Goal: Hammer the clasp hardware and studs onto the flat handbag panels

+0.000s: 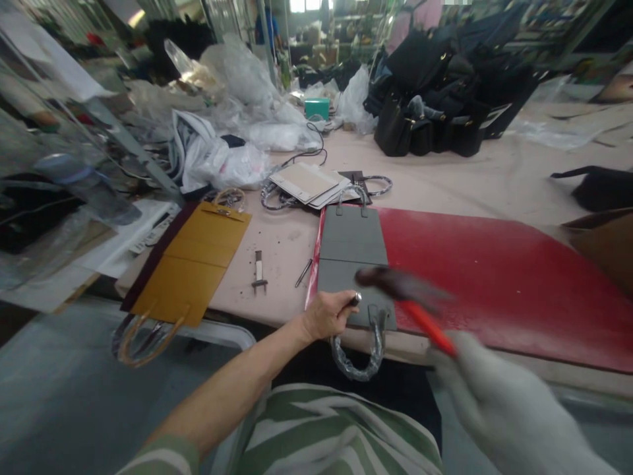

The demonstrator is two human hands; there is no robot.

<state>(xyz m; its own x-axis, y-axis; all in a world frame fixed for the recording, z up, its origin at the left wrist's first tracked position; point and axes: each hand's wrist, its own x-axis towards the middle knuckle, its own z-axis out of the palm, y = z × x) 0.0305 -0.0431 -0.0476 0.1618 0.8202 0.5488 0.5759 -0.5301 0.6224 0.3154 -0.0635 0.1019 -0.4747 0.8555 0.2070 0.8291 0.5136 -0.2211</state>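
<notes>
My left hand (326, 315) is closed around a short metal punch (355, 299), held upright over the near part of a grey bag panel (352, 241). Wrapped handles are fixed at both ends of this panel, and the near handle (359, 373) hangs past the table edge. In my gloved right hand (475, 382) is a hammer (420, 310) with a red grip, its head blurred just above and right of the punch. Beneath the grey panel lies a red board (494, 270).
Mustard bag panels (198, 257) with handles lie at the left table edge. Between them and the board are a pronged tool (258, 272) and a thin metal rod (303, 272). Pale card pieces (309, 181) sit behind. Black bags (435, 99) and plastic wrapping (247, 86) fill the back.
</notes>
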